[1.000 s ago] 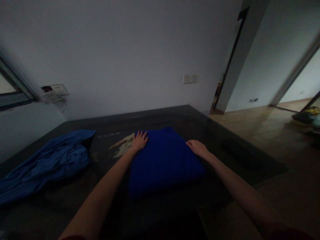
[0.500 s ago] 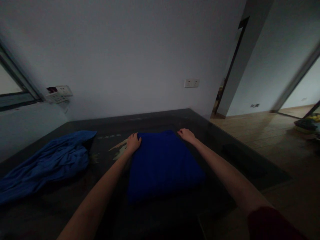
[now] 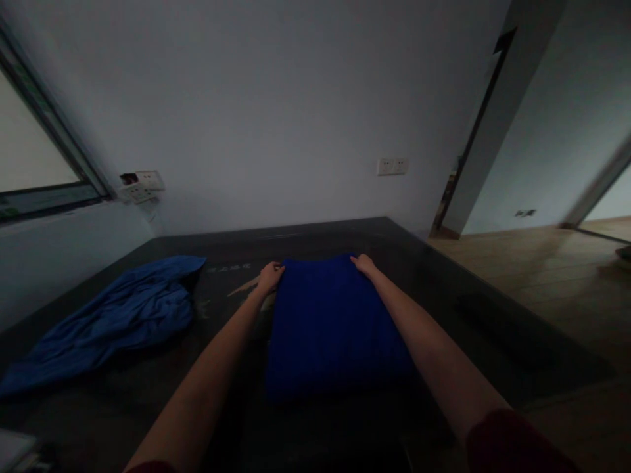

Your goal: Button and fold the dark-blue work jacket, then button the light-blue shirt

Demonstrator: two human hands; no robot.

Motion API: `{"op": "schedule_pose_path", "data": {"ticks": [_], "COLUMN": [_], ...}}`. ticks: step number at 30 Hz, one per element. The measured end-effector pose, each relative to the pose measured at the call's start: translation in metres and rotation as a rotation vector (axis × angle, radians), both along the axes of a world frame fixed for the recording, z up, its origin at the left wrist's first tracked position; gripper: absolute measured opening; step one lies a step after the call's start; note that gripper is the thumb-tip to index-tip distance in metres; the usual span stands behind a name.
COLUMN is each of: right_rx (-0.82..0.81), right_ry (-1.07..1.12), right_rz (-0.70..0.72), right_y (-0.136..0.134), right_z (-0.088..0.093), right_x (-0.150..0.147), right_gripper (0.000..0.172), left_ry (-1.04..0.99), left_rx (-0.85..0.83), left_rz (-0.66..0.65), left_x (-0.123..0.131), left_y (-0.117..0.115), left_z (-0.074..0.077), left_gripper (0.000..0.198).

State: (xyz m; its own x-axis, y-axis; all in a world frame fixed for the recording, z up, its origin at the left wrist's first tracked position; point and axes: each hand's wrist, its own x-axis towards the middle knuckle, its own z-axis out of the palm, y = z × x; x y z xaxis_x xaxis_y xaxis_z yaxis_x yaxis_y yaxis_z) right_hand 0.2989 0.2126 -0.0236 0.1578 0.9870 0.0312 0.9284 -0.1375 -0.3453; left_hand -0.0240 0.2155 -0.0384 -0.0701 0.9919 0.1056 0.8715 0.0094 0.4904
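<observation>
A folded dark blue cloth (image 3: 330, 322) lies flat on the dark table (image 3: 434, 276) in front of me. My left hand (image 3: 271, 275) is closed on the cloth's far left corner. My right hand (image 3: 363, 263) is closed on its far right corner. Both arms reach forward along the cloth's sides. The room is dim, so the fingertips are hard to make out.
A crumpled lighter blue garment (image 3: 113, 315) lies on the table's left part. A pale printed mark (image 3: 246, 286) shows on the table beside my left hand. A window (image 3: 34, 164) is at left, wall sockets (image 3: 392, 166) behind, wooden floor (image 3: 552, 269) at right.
My left hand went from flat on the cloth to closed at its far left corner. My right hand moved from the right edge up to the far right corner and closed there.
</observation>
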Motion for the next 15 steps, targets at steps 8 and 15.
{"op": "schedule_pose_path", "data": {"ticks": [8,15], "right_rx": [0.028,0.023], "right_ry": [0.046,0.057], "right_rz": [-0.114,-0.101], "right_y": [0.001,-0.009], "right_z": [-0.002,-0.016], "right_x": [0.01,0.007], "right_gripper": [0.038,0.031], "left_ry": [-0.016,-0.01], "left_rx": [-0.07,-0.168], "left_rz": [0.024,0.008], "left_x": [0.006,0.006], "left_y": [0.004,0.015], "left_z": [-0.011,-0.005], "left_gripper": [0.039,0.031]}}
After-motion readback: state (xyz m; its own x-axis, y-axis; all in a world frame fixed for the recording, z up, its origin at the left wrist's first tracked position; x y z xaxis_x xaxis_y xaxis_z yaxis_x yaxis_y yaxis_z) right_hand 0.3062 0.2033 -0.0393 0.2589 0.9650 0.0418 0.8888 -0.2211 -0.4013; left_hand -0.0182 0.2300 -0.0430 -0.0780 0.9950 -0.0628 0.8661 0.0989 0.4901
